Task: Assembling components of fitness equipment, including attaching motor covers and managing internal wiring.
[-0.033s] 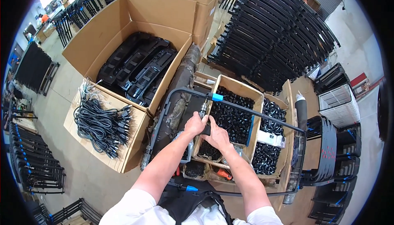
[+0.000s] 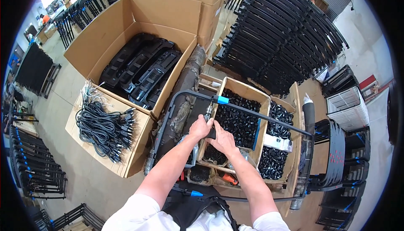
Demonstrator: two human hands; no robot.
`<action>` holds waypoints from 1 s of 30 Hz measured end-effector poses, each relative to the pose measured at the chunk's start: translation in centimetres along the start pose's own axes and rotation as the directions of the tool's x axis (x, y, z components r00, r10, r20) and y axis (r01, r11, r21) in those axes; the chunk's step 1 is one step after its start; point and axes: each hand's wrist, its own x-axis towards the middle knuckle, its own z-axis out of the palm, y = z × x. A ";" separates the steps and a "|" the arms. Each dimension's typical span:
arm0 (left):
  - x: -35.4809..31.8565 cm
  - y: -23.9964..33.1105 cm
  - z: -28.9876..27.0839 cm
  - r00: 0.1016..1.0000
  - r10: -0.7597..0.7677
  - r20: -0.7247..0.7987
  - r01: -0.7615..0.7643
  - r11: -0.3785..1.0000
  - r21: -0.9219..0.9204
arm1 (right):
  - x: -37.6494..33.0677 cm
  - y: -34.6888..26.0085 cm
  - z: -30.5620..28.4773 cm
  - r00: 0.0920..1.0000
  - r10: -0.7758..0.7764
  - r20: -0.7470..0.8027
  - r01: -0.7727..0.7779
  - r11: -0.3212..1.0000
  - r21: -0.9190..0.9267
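Note:
Both my hands are closed around a dark power drill (image 2: 208, 111). Its metal chuck points away from me, with the tip at the far bar of a black tubular frame (image 2: 269, 118). My left hand (image 2: 199, 127) wraps the drill just behind the chuck. My right hand (image 2: 223, 139) grips its dark body, most of which the fingers hide. Blue tape (image 2: 221, 100) is wrapped on the far bar close to the drill tip. The frame lies across wooden bins, its near bar by my waist. Whether a screw sits at the tip is too small to tell.
Right of my hands, a wooden bin (image 2: 266, 109) holds small black parts. On the left, an open carton (image 2: 164, 10) contains black plastic panels; bundled black cables (image 2: 103, 128) lie on a cardboard box before it. Black frames (image 2: 277, 33) are stacked at the back right.

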 end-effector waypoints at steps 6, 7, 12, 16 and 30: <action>0.0 -0.3 0.0 1.000 -0.015 0.018 0.015 1.000 0.009 | -0.6 -1.0 0.5 0.993 -0.090 -0.075 0.092 0.996 0.016; -0.1 -0.3 0.2 1.000 -0.007 0.022 0.007 1.000 0.011 | -0.8 -1.1 0.4 0.994 -0.078 -0.079 0.081 0.996 0.035; -0.1 -0.8 0.3 1.000 -0.004 0.014 0.003 1.000 0.014 | -1.0 -0.7 1.0 0.991 -0.088 -0.100 0.092 0.995 0.043; -0.5 -1.0 0.4 1.000 0.003 -0.005 -0.003 1.000 0.021 | -1.2 -0.7 1.4 0.990 -0.087 -0.110 0.091 0.995 0.035; -1.5 -2.0 0.8 0.995 0.065 -0.082 -0.060 0.997 0.056 | -2.5 -1.0 2.0 0.988 -0.091 -0.123 0.100 0.992 0.071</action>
